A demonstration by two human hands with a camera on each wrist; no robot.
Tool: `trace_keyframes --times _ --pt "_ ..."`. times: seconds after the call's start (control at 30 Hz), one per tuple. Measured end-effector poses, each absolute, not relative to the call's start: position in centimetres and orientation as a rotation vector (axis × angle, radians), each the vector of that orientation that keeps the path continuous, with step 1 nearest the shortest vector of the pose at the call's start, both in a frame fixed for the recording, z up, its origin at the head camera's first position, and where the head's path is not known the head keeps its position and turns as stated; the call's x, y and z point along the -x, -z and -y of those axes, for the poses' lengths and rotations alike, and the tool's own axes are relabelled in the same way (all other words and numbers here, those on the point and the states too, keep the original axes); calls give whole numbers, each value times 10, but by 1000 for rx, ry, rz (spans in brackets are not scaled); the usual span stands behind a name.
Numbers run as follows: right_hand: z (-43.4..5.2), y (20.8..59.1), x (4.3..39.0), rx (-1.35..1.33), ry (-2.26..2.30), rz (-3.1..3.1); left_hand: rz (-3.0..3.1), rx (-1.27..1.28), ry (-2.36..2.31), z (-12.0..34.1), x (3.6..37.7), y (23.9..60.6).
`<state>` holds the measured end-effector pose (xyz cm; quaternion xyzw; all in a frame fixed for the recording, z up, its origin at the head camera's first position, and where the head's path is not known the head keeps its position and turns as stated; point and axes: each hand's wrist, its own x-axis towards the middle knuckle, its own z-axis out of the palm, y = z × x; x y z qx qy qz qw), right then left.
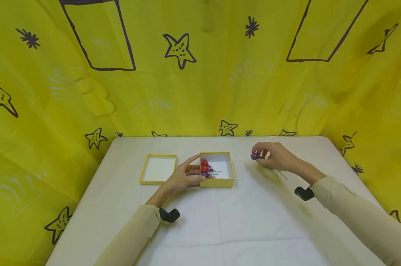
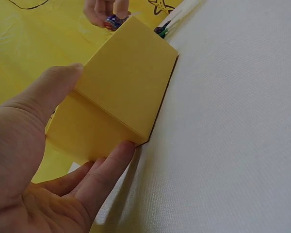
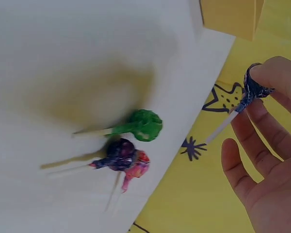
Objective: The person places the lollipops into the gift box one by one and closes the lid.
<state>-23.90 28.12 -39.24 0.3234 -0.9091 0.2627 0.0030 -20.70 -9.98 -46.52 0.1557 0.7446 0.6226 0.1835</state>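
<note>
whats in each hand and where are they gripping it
The right hand pinches a purple lollipop by its wrapped head. The left hand grips the yellow box at its near-left corner.

Bare left hand [image 1: 182,179], bare right hand [image 1: 277,156], beige long sleeves, black wrist-mounted cameras
</note>
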Motion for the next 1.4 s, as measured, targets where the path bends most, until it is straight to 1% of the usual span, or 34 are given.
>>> trace_keyframes --times 0.3,0.67,1.13,1.4 --pt "-263 372 245 -1018 -776 2900 -2116 -441 -1745 100 207 464" --pt "-233 358 251 -1074 -789 2893 -2107 -439 -1746 99 207 464" --pt "-191 355 258 -1171 -874 2865 -2065 -415 -1793 99 207 466" --pt "-169 363 262 -1203 -948 2872 -2049 -394 -1806 98 207 465"
